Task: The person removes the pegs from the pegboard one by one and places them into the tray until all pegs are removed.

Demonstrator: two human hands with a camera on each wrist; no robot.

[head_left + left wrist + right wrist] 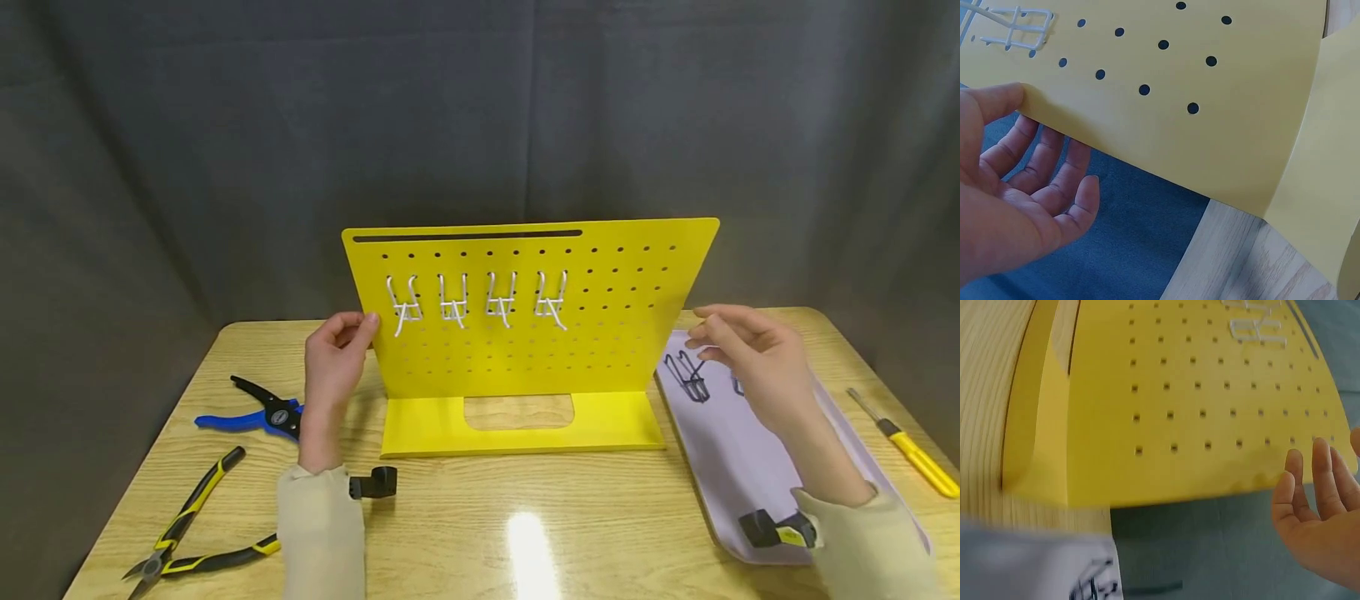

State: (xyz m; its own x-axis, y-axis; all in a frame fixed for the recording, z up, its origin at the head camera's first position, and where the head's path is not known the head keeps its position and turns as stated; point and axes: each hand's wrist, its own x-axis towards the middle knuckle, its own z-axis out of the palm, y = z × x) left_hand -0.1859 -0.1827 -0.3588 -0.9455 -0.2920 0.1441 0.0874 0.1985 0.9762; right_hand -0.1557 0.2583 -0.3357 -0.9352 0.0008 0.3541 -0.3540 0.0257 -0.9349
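Nearest, pale sleeves reach in from the bottom, a small black camera at each wrist: 1 on the left (382, 482), 1 on the right (759, 528). At the near left of the wooden table (442, 525), black-and-yellow cutters (184, 517) lie with their handles spread. On the right, a lilac tray (727, 467) extends beneath the right forearm, and a yellow-handled screwdriver (911, 450) lies just beside it.

Farther in, a blue-handled tool (279, 416) lies near the left wrist. The yellow pegboard (480, 387) stands at the table's middle, its flat foot toward the person and its panel upright behind. The left hand (335, 358) pinches the panel's left edge, thumb in front, fingers behind. The right hand (757, 354) is above the tray's far end, its fingers loosely bent and apart from the board, with nothing visible in its hold. Below it lie 2 dark wire hooks (699, 390), 1 partly hidden by the hand.

On the panel, 4 white hooks (453, 311) hang in a row beneath a long slot. A dark curtain (450, 125) fills the background.
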